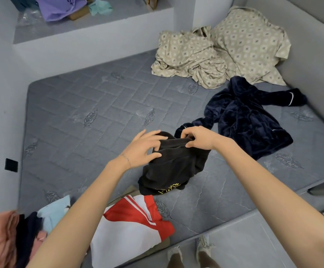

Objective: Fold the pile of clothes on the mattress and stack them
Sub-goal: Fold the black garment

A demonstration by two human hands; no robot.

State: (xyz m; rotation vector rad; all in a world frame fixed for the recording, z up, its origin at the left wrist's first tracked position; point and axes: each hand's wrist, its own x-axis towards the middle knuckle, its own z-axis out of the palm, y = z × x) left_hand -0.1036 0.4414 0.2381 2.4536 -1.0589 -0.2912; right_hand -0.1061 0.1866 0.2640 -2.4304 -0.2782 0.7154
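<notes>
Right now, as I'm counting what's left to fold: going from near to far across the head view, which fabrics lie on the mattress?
red and white garment → black garment → navy fleece robe → beige patterned sheet

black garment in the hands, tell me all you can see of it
The black garment is soft, fleecy-looking dark fabric with a yellow print near its lower end. It hangs bunched, its bottom resting on the mattress. The right hand pinches its top edge; the left hand lies on it with fingers spread.
</notes>
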